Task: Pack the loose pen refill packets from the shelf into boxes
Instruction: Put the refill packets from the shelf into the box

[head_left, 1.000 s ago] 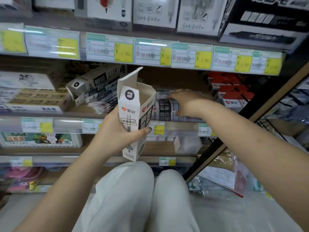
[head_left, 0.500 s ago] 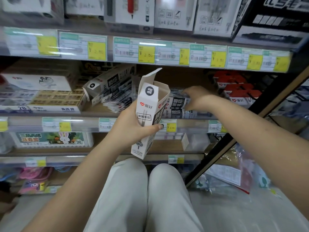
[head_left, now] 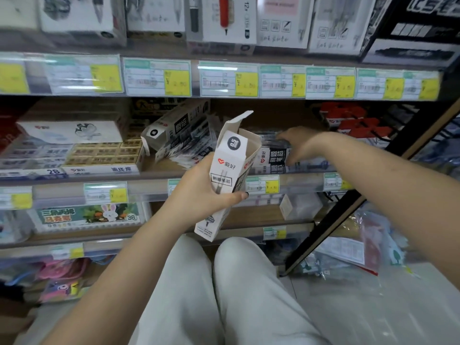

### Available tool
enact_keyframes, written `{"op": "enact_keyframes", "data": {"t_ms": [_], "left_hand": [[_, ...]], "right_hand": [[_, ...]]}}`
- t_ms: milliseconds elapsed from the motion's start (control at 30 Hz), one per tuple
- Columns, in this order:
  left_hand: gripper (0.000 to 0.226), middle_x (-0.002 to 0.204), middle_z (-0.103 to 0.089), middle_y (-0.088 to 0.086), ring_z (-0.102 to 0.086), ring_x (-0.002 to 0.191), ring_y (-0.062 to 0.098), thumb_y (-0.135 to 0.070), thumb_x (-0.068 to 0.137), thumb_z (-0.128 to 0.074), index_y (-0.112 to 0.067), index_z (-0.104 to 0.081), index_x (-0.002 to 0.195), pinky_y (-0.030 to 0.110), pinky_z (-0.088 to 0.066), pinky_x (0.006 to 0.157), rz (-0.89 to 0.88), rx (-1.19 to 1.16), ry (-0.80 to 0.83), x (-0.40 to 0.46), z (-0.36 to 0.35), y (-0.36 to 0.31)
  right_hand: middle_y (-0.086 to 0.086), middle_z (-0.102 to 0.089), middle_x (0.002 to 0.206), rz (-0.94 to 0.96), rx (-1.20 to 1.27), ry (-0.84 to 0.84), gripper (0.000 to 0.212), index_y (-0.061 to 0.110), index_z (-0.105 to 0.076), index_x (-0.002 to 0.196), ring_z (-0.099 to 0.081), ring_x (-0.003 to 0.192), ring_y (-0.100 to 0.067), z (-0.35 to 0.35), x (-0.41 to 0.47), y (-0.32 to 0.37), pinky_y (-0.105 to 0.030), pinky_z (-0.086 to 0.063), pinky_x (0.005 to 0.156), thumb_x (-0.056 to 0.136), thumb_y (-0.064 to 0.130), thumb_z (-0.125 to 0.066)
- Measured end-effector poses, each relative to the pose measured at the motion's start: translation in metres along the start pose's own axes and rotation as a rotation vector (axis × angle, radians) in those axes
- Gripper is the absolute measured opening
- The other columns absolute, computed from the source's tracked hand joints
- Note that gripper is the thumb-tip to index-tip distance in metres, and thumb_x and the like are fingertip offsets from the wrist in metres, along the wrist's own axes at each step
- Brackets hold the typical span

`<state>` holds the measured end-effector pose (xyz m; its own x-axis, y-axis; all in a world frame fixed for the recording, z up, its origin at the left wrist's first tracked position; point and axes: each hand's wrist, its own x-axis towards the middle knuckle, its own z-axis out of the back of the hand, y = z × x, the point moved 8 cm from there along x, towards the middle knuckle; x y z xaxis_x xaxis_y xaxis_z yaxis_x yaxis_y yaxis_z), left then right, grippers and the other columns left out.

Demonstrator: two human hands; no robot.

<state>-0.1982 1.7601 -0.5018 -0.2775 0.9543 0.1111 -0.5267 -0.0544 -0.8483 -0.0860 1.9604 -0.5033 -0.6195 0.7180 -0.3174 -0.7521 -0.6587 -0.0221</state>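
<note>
One white refill box [head_left: 225,180], top flap open, tilted — gripped around its middle by the left hand [head_left: 199,192], near the shelf [head_left: 154,174]. Right hand [head_left: 297,143] farther right, fingers curled on stacked refill packets [head_left: 276,158].

"0.5" on held box [head_left: 227,168], "36" on rabbit box [head_left: 87,215]
</note>
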Motion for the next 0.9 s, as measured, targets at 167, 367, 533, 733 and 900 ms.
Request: {"op": "enact_keyframes", "data": {"t_ms": [167, 367, 533, 733, 900], "left_hand": [[0.045, 0.087, -0.059, -0.026, -0.055, 0.082, -0.011, -0.029, 0.068, -0.079, -0.042, -0.045, 0.094, 0.013, -0.046, 0.068, 0.000, -0.004, 0.013, 0.001, 0.001, 0.000], [0.043, 0.095, -0.066, -0.013, -0.062, 0.089, 0.005, -0.029, 0.069, -0.078, -0.042, -0.047, 0.095, 0.027, -0.053, 0.071, -0.008, -0.022, -0.002, 0.000, -0.002, 0.000], [0.048, 0.097, -0.064, -0.020, -0.060, 0.091, -0.001, -0.030, 0.069, -0.079, -0.033, -0.051, 0.108, 0.025, -0.052, 0.074, 0.016, -0.041, -0.017, -0.005, -0.012, 0.007], [0.052, 0.098, -0.061, -0.026, -0.058, 0.092, -0.005, -0.034, 0.068, -0.080, -0.039, -0.048, 0.110, 0.021, -0.051, 0.071, 0.044, -0.023, -0.021, -0.014, -0.021, 0.012], [0.058, 0.099, -0.065, -0.021, -0.062, 0.089, -0.001, -0.045, 0.058, -0.072, -0.033, -0.053, 0.112, 0.028, -0.057, 0.064, 0.100, -0.057, -0.031, -0.018, -0.022, 0.018]], "right_hand": [[-0.008, -0.040, 0.145, -0.019, 0.040, -0.021, 0.078, 0.011, -0.033, 0.143, -0.044, 0.127, -0.026, 0.006, -0.002, 0.000, -0.029, -0.039, 0.098, 0.077, 0.016, -0.073], [-0.007, -0.063, 0.107, 0.012, 0.083, -0.066, 0.039, 0.010, -0.061, 0.116, -0.057, 0.089, -0.020, 0.009, -0.006, 0.001, -0.025, -0.042, 0.069, 0.078, 0.011, -0.067], [-0.007, -0.060, 0.121, 0.024, 0.137, -0.134, 0.053, 0.015, -0.048, 0.133, -0.058, 0.101, -0.024, 0.016, -0.009, 0.000, -0.027, -0.047, 0.078, 0.082, 0.011, -0.062], [-0.009, -0.053, 0.132, 0.039, 0.180, -0.232, 0.058, 0.014, -0.039, 0.139, -0.054, 0.113, -0.027, 0.023, -0.013, 0.004, -0.029, -0.045, 0.086, 0.086, 0.012, -0.061], [-0.009, -0.052, 0.133, 0.074, 0.169, -0.302, 0.052, 0.018, -0.040, 0.139, -0.053, 0.114, -0.028, 0.030, -0.018, 0.013, -0.028, -0.044, 0.084, 0.090, 0.013, -0.054]]}}
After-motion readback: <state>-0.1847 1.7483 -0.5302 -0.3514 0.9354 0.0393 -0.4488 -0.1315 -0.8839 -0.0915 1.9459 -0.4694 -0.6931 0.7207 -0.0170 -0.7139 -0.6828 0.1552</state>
